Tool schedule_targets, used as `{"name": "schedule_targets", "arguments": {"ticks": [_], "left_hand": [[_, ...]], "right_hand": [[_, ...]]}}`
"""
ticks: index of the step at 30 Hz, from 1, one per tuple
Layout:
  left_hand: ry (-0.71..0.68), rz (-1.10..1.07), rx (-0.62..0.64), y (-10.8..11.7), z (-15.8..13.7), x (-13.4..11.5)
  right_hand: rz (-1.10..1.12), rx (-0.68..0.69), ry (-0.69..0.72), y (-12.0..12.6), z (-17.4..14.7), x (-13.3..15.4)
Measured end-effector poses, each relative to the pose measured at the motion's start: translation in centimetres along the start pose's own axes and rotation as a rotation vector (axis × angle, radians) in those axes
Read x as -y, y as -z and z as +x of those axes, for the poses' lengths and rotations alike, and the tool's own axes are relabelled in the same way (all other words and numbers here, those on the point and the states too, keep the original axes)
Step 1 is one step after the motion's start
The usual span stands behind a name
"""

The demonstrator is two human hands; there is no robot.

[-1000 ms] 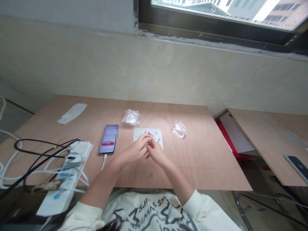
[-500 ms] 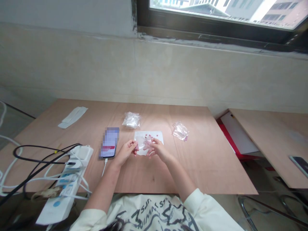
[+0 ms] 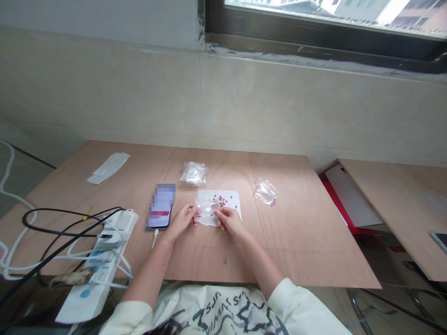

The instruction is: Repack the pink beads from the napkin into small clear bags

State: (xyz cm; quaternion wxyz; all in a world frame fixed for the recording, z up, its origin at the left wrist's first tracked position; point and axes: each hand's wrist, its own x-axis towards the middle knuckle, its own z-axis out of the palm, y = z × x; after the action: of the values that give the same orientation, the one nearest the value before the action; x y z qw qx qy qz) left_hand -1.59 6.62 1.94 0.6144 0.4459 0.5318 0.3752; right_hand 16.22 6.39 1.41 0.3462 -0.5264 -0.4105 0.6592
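Observation:
A small clear plastic bag (image 3: 206, 207) is stretched between my two hands, low over a white sheet of paper (image 3: 208, 222). My left hand (image 3: 186, 218) pinches the bag's left side between thumb and fingers. On its other side, my right hand (image 3: 228, 219) has its fingers closed on the bag. Several small pinkish-red beads (image 3: 220, 201) lie scattered on the paper, just beyond my right fingertips. Whether any beads are inside the bag I cannot tell.
Behind the paper lies a pile of clear bags (image 3: 194, 174); to the right, more clear bags (image 3: 266, 190) with some red pieces. A phone (image 3: 161, 207) on a charging cable is left of my hands. A cable-filled power strip (image 3: 101, 265) and a folded white strip (image 3: 109, 167) lie farther left.
My right hand has turned and closed its fingers lower on the bag. More red beads now show on the paper. The view has shifted slightly.

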Motion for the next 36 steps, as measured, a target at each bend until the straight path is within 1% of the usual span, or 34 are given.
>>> {"name": "schedule_targets", "arguments": {"ticks": [4,9,15,22,31,33,36], "left_hand": [[0.007,0.039,-0.023,0.2,0.2,0.0],[0.003,0.062,-0.030,-0.1,0.4,-0.2],[-0.029,0.060,-0.061,-0.5,0.3,-1.1],[-0.082,0.083,-0.029,-1.1,0.2,-2.4],[-0.111,0.091,0.037,-1.9,0.6,-3.7],[-0.116,0.086,0.029,-1.9,0.4,-3.9],[-0.103,0.071,0.032,-1.6,-0.2,-4.1]], "right_hand": [[0.006,0.060,0.005,0.6,0.2,0.1],[0.035,0.094,-0.017,1.1,0.4,0.2],[0.048,0.123,-0.019,1.3,0.7,0.0],[0.057,0.127,-0.053,1.5,0.6,0.4],[0.118,0.180,-0.067,2.0,0.1,0.8],[0.124,0.175,-0.066,1.9,-0.1,1.1],[0.122,0.114,-0.055,1.8,-0.5,1.6]]}}
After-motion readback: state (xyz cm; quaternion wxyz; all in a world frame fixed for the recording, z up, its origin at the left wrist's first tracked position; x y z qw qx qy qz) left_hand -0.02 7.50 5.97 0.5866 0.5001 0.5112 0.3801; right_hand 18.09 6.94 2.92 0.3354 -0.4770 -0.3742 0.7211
